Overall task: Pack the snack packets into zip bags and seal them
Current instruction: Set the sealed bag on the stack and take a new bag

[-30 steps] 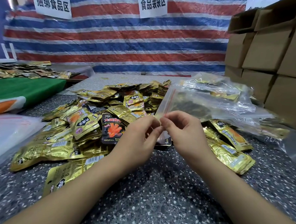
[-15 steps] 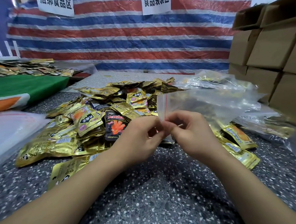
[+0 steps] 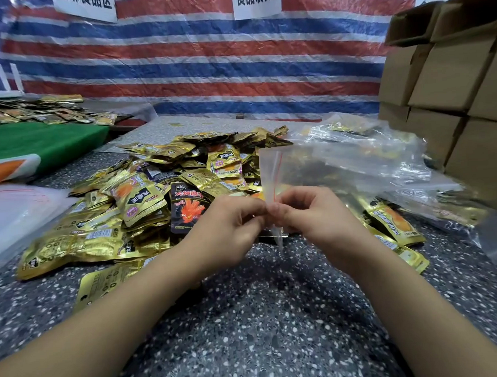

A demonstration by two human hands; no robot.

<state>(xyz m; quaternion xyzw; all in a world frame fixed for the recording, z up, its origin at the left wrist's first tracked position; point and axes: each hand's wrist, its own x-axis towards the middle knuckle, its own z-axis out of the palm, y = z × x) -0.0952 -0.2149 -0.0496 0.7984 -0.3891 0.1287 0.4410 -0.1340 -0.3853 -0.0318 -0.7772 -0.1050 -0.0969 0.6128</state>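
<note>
**Both hands pinch the mouth of an empty zip bag**

The left hand [image 3: 229,229] and the right hand [image 3: 312,213] meet just above the speckled tabletop [image 3: 248,318], fingers curled and pinching the same corner of a clear zip bag [image 3: 312,167]. The bag stands upright from the fingertips, its red seal line running up the left edge, and it looks empty. Directly behind the hands lies the heap of snack packets [image 3: 161,193], mostly gold foil, with one black packet printed in orange [image 3: 188,208] just left of the left hand. More gold packets lie right of the right hand. Behind the held bag sits a pile of filled zip bags [image 3: 368,141], and beyond that pile, stacked cardboard boxes [image 3: 451,76]. A striped tarp [image 3: 191,61] hangs behind the heap.
</note>
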